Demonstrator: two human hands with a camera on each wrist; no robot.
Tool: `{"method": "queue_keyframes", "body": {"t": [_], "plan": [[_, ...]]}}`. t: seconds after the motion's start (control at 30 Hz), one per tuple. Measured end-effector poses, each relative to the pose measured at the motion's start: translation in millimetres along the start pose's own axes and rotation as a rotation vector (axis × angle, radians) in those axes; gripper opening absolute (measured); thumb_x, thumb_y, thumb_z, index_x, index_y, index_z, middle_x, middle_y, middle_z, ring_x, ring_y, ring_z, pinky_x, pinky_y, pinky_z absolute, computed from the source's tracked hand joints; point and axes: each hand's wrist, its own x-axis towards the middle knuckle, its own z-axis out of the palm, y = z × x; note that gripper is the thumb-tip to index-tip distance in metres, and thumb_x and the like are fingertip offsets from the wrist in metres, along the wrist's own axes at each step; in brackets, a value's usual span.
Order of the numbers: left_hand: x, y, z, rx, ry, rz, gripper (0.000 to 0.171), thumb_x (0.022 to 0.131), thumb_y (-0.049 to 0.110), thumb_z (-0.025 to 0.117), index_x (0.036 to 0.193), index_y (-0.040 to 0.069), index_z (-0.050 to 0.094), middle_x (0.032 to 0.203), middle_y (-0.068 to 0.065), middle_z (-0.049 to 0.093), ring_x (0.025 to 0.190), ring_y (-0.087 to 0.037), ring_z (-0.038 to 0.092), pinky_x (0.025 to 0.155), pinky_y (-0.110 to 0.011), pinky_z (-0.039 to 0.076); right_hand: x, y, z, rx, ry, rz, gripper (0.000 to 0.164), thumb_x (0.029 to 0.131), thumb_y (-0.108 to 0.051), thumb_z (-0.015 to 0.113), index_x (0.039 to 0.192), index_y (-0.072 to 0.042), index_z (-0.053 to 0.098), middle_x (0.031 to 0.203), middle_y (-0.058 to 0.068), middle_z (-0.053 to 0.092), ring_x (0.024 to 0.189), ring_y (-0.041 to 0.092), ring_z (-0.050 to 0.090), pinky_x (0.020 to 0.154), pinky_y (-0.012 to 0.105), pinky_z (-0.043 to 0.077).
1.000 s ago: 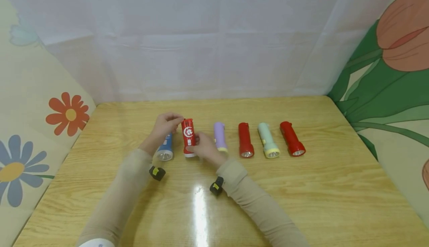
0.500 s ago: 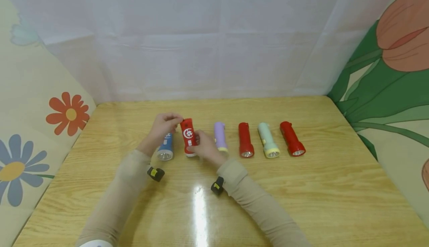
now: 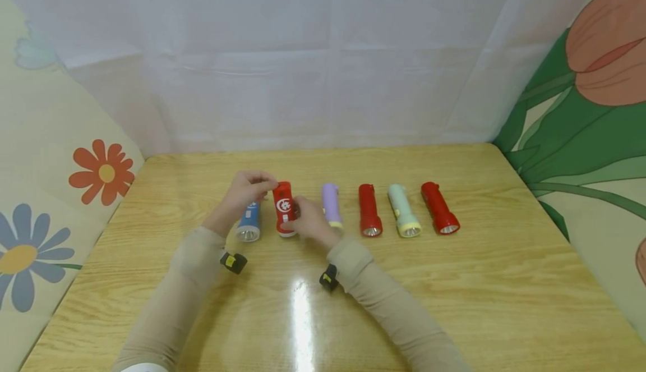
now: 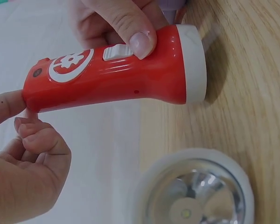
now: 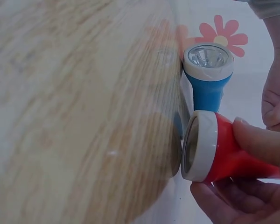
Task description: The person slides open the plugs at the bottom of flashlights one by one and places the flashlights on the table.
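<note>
Both hands are on a red flashlight with a white emblem, a white switch and a white rim. Its lens end is down by the tabletop and its tail is raised. My right hand grips the lower body, the thumb beside the switch. With thumb and index finger, my left hand pinches the tail end; its other fingers are curled. Left of it lies a blue flashlight with a white rim, partly under the left hand.
Right of the hands lie a purple flashlight, a red flashlight, a mint-green one and another red one, in a row on the wooden table. A white cloth hangs behind the table.
The tail of the held red flashlight tipped slightly left, then came back and a little lower. Both hands keep hold of it and barely shift. The other flashlights stay put.
</note>
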Motion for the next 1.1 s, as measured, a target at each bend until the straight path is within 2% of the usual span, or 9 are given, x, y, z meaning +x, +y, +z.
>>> {"method": "queue_keyframes", "body": {"t": [0.27, 0.43, 0.53, 0.77, 1.1], "plan": [[-1.9, -3.1, 2.0, -0.034, -0.012, 0.041, 0.017, 0.087, 0.010, 0.059, 0.095, -0.005, 0.061, 0.075, -0.003, 0.054, 0.052, -0.007, 0.040, 0.052, -0.021, 0.038, 2, 1, 0, -0.015, -0.014, 0.000, 0.046, 0.073, -0.010, 0.075, 0.114, 0.000, 0.056, 0.101, 0.010, 0.062, 0.091, 0.020, 0.058, 0.080, 0.030, 0.047], [-4.7, -4.7, 3.2, -0.071, -0.024, 0.058, 0.009, 0.086, 0.008, 0.059, 0.089, 0.000, 0.062, 0.066, -0.001, 0.050, 0.052, -0.008, 0.039, 0.051, -0.020, 0.036, 3, 2, 0, -0.037, -0.014, -0.010, 0.044, 0.072, -0.010, 0.076, 0.111, 0.001, 0.057, 0.099, 0.010, 0.063, 0.089, 0.020, 0.059, 0.079, 0.029, 0.048], [-7.0, -4.4, 5.1, -0.078, -0.035, 0.059, 0.005, 0.086, 0.008, 0.060, 0.086, 0.003, 0.062, 0.068, 0.002, 0.050, 0.053, -0.008, 0.040, 0.052, -0.020, 0.036, 4, 3, 0, -0.060, -0.009, -0.020, 0.044, 0.071, -0.010, 0.077, 0.109, 0.001, 0.058, 0.096, 0.009, 0.063, 0.086, 0.019, 0.059, 0.078, 0.028, 0.048], [-13.2, -3.2, 6.3, -0.042, -0.044, 0.060, 0.006, 0.085, 0.010, 0.061, 0.084, 0.004, 0.062, 0.072, 0.003, 0.056, 0.055, -0.007, 0.042, 0.054, -0.021, 0.039, 5, 3, 1, -0.094, 0.004, -0.045, 0.039, 0.068, -0.008, 0.078, 0.103, 0.001, 0.061, 0.091, 0.009, 0.065, 0.081, 0.019, 0.061, 0.076, 0.028, 0.048], [-19.9, -1.2, 5.0, 0.043, -0.078, 0.095, 0.007, 0.082, 0.006, 0.063, 0.083, -0.001, 0.062, 0.069, 0.002, 0.058, 0.058, -0.011, 0.043, 0.054, -0.023, 0.038, 4, -2, 1, -0.228, 0.017, -0.069, 0.036, 0.063, -0.011, 0.081, 0.092, -0.002, 0.063, 0.082, 0.005, 0.064, 0.073, 0.017, 0.058, 0.073, 0.028, 0.048]]}}
